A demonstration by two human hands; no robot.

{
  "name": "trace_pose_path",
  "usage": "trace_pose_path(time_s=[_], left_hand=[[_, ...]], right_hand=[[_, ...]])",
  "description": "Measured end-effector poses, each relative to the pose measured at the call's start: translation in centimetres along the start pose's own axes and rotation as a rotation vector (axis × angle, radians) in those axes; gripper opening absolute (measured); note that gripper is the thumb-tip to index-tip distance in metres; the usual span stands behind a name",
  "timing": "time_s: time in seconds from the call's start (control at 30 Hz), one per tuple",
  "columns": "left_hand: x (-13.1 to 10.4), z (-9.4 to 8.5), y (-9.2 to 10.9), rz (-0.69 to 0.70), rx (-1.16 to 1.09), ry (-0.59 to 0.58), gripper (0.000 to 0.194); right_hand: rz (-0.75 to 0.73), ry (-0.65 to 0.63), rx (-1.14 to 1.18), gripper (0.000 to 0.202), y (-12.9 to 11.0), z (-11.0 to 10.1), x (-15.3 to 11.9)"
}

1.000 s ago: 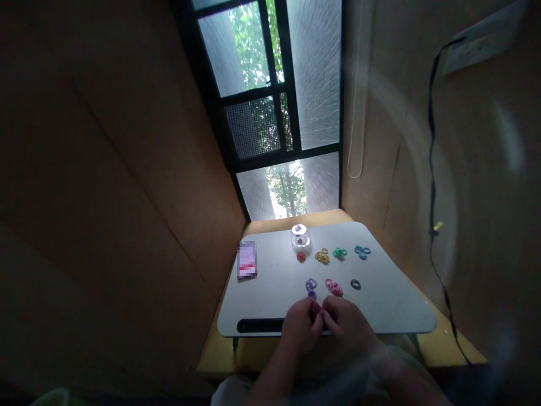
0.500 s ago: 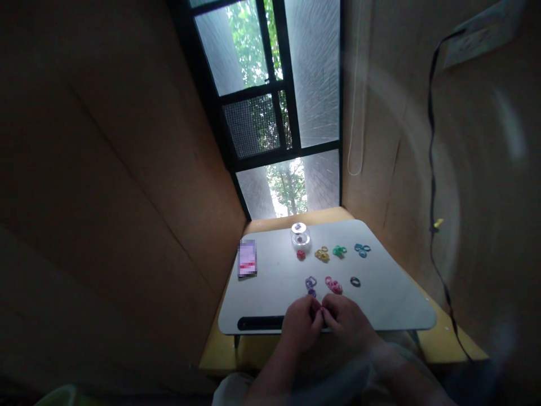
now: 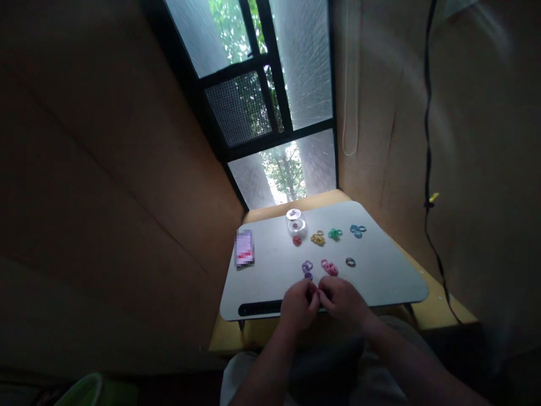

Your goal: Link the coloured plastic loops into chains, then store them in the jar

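Observation:
My left hand (image 3: pixel 299 305) and my right hand (image 3: pixel 343 300) meet over the front edge of the white table (image 3: pixel 270 282), fingertips pinched together. What they hold is too small and hidden to name. Just beyond them lie purple bands (image 3: pixel 307 267) and pink bands (image 3: pixel 330 268), with one dark band (image 3: pixel 350 262) to the right. Farther back are small piles of red bands (image 3: pixel 297 241), yellow bands (image 3: pixel 318 238), green bands (image 3: pixel 335 233) and blue bands (image 3: pixel 358 230).
A clear round container (image 3: pixel 296 225) stands behind the red pile. A phone-like object (image 3: pixel 244 248), blurred, lies at the left. A black slot (image 3: pixel 258 308) runs along the front edge. A dark cord (image 3: pixel 428 141) hangs at the right.
The view has shifted, so the table appears slightly higher and farther left. Both hands keep the same pinched pose, and the piles have not moved on the table.

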State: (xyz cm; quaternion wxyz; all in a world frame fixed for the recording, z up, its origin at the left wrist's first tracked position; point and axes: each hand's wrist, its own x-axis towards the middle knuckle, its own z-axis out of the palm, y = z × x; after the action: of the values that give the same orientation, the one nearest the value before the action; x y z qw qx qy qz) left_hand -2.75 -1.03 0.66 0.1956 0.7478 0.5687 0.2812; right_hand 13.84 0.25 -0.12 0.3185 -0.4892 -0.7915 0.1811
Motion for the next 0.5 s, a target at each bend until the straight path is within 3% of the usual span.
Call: trace_pose_path(time_s=[0.5], left_hand=[[0.81, 0.25, 0.03, 0.004, 0.005, -0.026, 0.004]], right_hand=[[-0.051, -0.005, 0.011, 0.01, 0.63, -0.17, 0.34]])
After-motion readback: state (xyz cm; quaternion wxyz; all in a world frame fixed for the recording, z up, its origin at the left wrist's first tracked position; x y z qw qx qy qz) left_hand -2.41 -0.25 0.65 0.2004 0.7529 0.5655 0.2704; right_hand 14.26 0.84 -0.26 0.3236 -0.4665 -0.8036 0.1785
